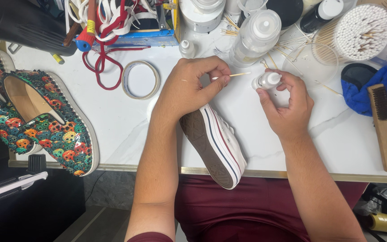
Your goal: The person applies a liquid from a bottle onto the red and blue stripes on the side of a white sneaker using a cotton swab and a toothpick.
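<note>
Two hands meet over a white marble table [126, 125] (cluttered): left hand [189, 87] pinches a cotton swab [230, 75], right hand [287, 105] grips a small bottle [267, 80], white sneaker [216, 143] beneath.

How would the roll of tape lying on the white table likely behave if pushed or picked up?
The roll of tape lies flat on the table, so it would probably slide, not roll. Its thin open ring looks light and easy to pinch. On edge it could roll.

1. Left hand [189, 85] sits knuckles up, wrist bent, thumb and forefinger pinched together, the other fingers curled under
2. Right hand [287, 105] is closed in a loose grip, thumb on top
3. Both bare forearms reach forward, hands close together
</note>
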